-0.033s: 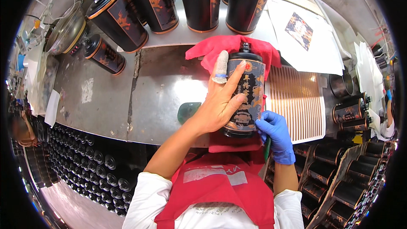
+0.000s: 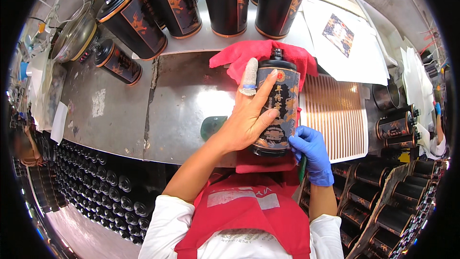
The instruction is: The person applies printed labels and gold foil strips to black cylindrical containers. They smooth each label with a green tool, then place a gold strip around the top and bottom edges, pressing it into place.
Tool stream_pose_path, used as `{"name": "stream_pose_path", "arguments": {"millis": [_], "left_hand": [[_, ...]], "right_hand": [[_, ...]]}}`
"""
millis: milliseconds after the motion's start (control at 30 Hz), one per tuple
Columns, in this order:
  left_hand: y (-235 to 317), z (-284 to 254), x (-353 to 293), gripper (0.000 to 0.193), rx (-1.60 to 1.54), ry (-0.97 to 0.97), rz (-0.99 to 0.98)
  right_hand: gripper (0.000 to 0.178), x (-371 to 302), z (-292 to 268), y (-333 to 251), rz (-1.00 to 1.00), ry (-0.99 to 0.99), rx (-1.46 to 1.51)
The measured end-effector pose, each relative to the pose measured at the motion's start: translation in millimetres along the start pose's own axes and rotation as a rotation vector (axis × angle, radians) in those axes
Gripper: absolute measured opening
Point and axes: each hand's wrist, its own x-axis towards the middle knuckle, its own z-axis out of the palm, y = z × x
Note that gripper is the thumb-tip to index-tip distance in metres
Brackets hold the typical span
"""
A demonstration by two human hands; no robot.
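Observation:
A black bottle (image 2: 273, 149) with a dark, gold-patterned label (image 2: 283, 97) lies on a red cloth (image 2: 230, 53), its neck pointing away from me. My left hand (image 2: 249, 115) holds it down, with index finger and thumb stretched over the label; another finger wears a pale cloth cot (image 2: 250, 74) and rests along the bottle's left side. In a blue glove, my right hand (image 2: 311, 151) pinches at the label's lower right edge. A narrow green piece (image 2: 303, 169) shows beneath that hand; how it is held is hidden.
Several large black bottles (image 2: 225, 5) stand along the back, with a smaller bottle (image 2: 117, 62) at the left. A green scraper-like piece (image 2: 213, 127) lies on the metal table (image 2: 110, 115). Right of the cloth are a striped sheet (image 2: 335, 120) and white paper (image 2: 345, 43). Racked bottles (image 2: 373, 192) flank me.

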Motion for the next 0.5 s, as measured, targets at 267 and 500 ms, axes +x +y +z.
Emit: {"name": "stream_pose_path", "arguments": {"millis": [267,500], "left_hand": [[5.5,-1.0,-6.7,0.087,-0.05,-0.065,-0.078],[20.0,11.9,-25.8,0.111,-0.218,-0.018,-0.142]], "right_hand": [[0.012,-0.9,-3.4,-3.7,0.042,-0.02,-0.006],[0.013,1.5,-15.6,-8.2,0.088,-0.088,0.014]]}}
